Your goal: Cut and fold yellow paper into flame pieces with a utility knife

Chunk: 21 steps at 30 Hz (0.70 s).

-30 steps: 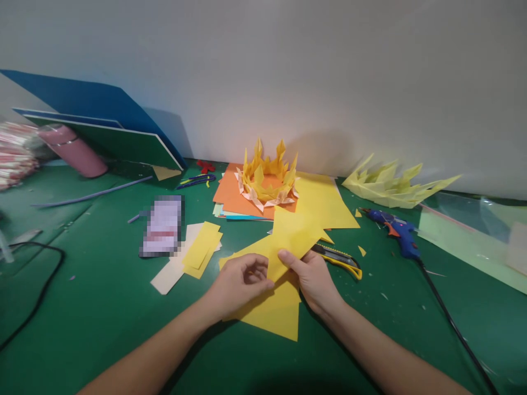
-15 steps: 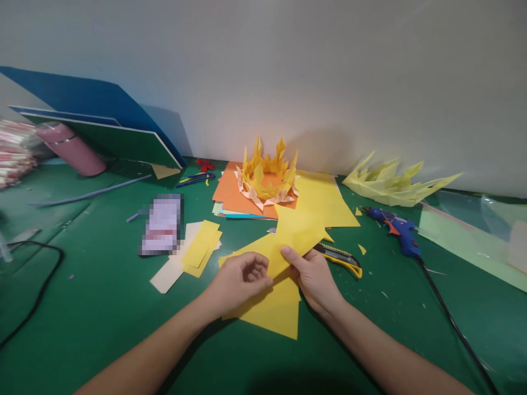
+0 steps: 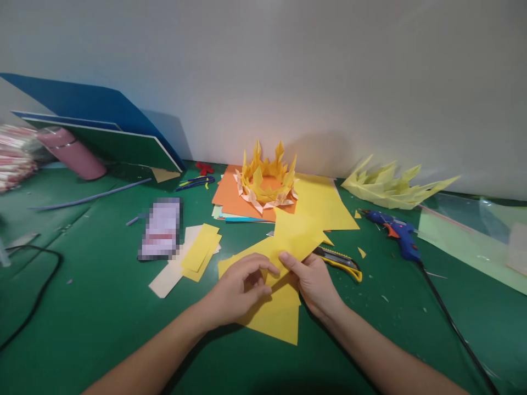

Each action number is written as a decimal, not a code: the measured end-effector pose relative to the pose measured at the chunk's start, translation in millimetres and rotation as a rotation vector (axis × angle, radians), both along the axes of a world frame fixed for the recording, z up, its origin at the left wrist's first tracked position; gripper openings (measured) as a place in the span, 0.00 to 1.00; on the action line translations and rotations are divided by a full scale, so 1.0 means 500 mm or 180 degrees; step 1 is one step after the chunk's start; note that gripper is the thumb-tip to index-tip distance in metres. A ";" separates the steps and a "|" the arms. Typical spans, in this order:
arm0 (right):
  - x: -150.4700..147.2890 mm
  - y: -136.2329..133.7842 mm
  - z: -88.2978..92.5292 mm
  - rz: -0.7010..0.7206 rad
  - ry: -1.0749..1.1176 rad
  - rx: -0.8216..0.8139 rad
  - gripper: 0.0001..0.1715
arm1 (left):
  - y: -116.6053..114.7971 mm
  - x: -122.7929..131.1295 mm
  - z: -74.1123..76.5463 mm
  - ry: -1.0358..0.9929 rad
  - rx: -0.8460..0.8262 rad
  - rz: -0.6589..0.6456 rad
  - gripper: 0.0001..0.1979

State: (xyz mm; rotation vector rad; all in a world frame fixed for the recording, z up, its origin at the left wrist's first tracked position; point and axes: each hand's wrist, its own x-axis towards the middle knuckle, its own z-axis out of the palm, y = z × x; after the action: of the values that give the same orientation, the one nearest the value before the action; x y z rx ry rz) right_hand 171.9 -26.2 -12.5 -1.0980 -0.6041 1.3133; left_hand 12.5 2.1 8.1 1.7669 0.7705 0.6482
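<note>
At a green table [image 3: 102, 307], the right hand [image 3: 320, 282] pinches a yellow sheet [image 3: 298, 230]; the unclenched left hand [image 3: 239, 291] extends its forefinger further than before.

Over on the left, a pink bottle [image 3: 76, 154] sits before a green board [image 3: 123, 145], with a large blue board [image 3: 96, 107] propped behind it near the wall [image 3: 263, 66]. A violet strip [image 3: 93, 196] lies on the surface [image 3: 102, 285] in front. Off to the right rests a blue glue gun [image 3: 407, 241] with a black cord [image 3: 450, 319], a spiky pale-yellow paper piece [image 3: 391, 192] just behind it.
</note>
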 end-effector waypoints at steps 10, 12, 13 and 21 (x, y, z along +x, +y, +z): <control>-0.001 -0.005 0.012 0.0224 -0.0076 -0.0098 0.20 | 0.005 0.001 0.002 0.0068 0.0042 0.0320 0.04; -0.001 -0.006 0.015 0.0347 -0.0129 -0.0119 0.21 | 0.005 0.002 0.001 0.0143 0.0033 0.0457 0.05; -0.001 -0.007 0.017 0.0379 -0.0132 -0.0128 0.21 | 0.004 0.002 0.000 0.0171 0.0004 0.0519 0.05; -0.002 -0.007 0.017 0.0481 -0.0200 -0.0143 0.22 | 0.002 0.007 -0.003 -0.0241 -0.0432 0.0969 0.05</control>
State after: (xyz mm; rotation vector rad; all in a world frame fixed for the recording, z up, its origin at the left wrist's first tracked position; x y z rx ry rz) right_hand 170.9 -29.5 -4.1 -1.1518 -0.7187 1.4324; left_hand 15.9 3.2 6.7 1.5065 1.0173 0.8391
